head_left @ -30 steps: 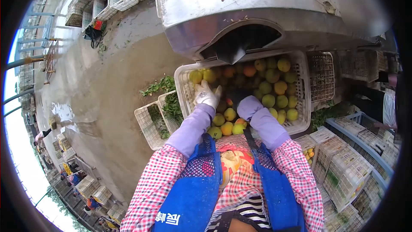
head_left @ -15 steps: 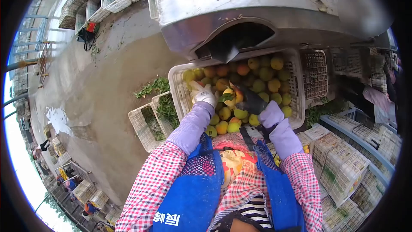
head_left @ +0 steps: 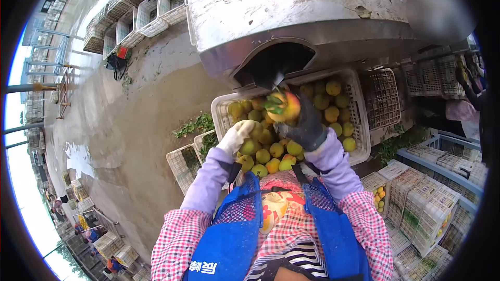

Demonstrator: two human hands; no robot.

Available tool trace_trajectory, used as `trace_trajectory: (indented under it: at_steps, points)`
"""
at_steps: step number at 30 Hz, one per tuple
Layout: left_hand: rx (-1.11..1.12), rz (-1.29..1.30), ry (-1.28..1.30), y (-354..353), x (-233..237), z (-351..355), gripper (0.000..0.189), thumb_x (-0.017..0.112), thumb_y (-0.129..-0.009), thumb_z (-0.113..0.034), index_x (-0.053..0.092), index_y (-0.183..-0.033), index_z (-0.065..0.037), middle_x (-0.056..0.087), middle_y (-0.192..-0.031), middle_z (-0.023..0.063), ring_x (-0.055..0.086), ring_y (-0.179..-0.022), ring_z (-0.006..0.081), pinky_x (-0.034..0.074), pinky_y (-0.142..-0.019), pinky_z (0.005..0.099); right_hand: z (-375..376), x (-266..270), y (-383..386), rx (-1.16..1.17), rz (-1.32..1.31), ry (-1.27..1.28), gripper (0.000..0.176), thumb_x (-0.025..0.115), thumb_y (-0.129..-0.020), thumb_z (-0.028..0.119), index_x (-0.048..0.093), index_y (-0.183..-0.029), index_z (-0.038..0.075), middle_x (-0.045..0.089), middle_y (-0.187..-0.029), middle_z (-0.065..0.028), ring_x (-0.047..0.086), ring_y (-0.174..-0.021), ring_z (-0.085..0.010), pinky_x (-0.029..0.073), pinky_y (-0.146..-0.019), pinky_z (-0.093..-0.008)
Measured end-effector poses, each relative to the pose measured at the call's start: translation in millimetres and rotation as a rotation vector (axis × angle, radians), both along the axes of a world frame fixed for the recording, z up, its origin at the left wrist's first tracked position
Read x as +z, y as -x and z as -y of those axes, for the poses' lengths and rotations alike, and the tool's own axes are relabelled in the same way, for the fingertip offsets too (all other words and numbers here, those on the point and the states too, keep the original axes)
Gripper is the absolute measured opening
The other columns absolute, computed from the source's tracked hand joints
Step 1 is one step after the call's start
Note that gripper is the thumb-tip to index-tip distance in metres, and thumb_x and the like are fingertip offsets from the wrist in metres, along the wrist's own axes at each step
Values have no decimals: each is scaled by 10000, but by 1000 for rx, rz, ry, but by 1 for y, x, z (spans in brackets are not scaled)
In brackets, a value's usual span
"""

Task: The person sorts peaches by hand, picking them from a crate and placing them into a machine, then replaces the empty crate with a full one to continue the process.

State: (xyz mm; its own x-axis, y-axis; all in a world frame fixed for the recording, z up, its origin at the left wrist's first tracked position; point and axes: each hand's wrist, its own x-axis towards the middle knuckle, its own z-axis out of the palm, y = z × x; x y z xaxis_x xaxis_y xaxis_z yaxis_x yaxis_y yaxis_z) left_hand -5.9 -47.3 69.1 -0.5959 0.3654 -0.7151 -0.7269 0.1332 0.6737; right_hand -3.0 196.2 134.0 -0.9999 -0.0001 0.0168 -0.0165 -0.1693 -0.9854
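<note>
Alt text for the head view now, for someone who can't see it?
The right hand, in a dark glove, holds a leafy peach up over a white plastic crate full of yellow and orange peaches, below the dark opening of a metal machine. The left hand, in a white glove, is at the crate's near left edge.

soft, even daylight from an overcast sky, with no hard shadows. the sky (head_left: 18, 177) at the left edge is blown out white, and the wet ground (head_left: 120, 125) gives back a pale sheen. the metal machine (head_left: 271, 5) carries a dull glare on top; its chute opening (head_left: 278, 62) is nearly black. the fruit (head_left: 284, 106) in the right hand (head_left: 307, 125) is sharp. fisheye bending curves the edges into a black ring, and a grey smear blurs the upper right.
</note>
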Motion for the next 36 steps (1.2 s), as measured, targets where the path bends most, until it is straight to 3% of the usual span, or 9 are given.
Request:
trace_trajectory:
  at_steps: [2, 5, 15, 18, 24, 28, 30, 33, 36]
  points:
    - [169, 115, -245, -5, 24, 4, 504, 584, -1020, -472, 624, -1297, -53, 673, -1184, 64, 663, -1013, 161, 571, -856, 330, -7, 17, 46, -128, -445, -660, 752, 906, -672, 228, 591, -1335, 63, 614, -1298, -180, 636, -1116, -382, 518, -980, -479]
    - [277, 199, -367, -10, 64, 4, 569, 549, -1036, -518, 557, -1385, -70, 660, -1214, 68, 657, -1013, 154, 582, -843, 329, -4, -1, 72, -73, -389, -871, 751, 894, -653, 265, 607, -1325, 95, 614, -1288, -176, 604, -1093, -426, 495, -966, -517]
    - [245, 127, -437, -17, 92, -5, 609, 516, -1043, -558, 503, -1440, -97, 615, -1250, 66, 632, -994, 157, 586, -769, 334, 10, -14, 79, -238, -298, -937, 800, 857, -706, 319, 531, -1379, 38, 590, -1292, -226, 594, -1164, -423, 468, -1012, -537]
    - [244, 139, -460, -19, 86, -2, 670, 530, -1023, -566, 477, -1459, -60, 543, -1391, 137, 653, -1123, 260, 622, -824, 393, 18, -11, 76, -325, -303, -1164, 896, 864, -718, 385, 479, -1439, 17, 557, -1340, -250, 564, -1222, -421, 452, -1030, -526]
    - [379, 275, -554, -23, 93, 7, 657, 465, -1031, -631, 484, -1478, -149, 588, -1363, 191, 659, -987, 274, 596, -758, 372, 29, -26, 88, -515, -525, -1297, 813, 827, -759, 475, 554, -1356, -5, 589, -1279, -254, 580, -1167, -435, 458, -994, -536]
    - [492, 109, -819, -26, 75, 9, 726, 482, -989, -683, 482, -1488, -155, 600, -1286, 361, 708, -917, 364, 606, -817, 433, 27, -36, 127, -104, -298, -1191, 697, 803, -792, 478, 626, -1286, 18, 654, -1156, -220, 638, -1068, -403, 508, -921, -503]
    - [805, 575, -1237, -23, 82, 9, 680, 478, -1005, -648, 500, -1477, -159, 595, -1330, 337, 713, -935, 356, 596, -846, 445, 8, -46, 137, 200, -345, -1300, 667, 803, -794, 452, 632, -1289, 38, 663, -1136, -207, 647, -1052, -390, 518, -908, -494]
    - [475, 199, -1266, -26, 68, 17, 551, 480, -1043, -545, 548, -1438, -167, 599, -1408, 227, 644, -1137, 298, 558, -941, 431, 4, 14, 109, 275, -329, -1047, 710, 831, -763, 370, 591, -1365, 79, 627, -1224, -203, 609, -1136, -384, 504, -965, -483]
    - [295, -432, -827, -29, 70, 5, 550, 452, -1053, -544, 550, -1426, -154, 648, -1349, 146, 557, -1276, 258, 538, -969, 397, 8, 82, 58, 262, -292, -689, 824, 867, -723, 275, 535, -1462, 123, 577, -1346, -203, 557, -1252, -382, 481, -1044, -473]
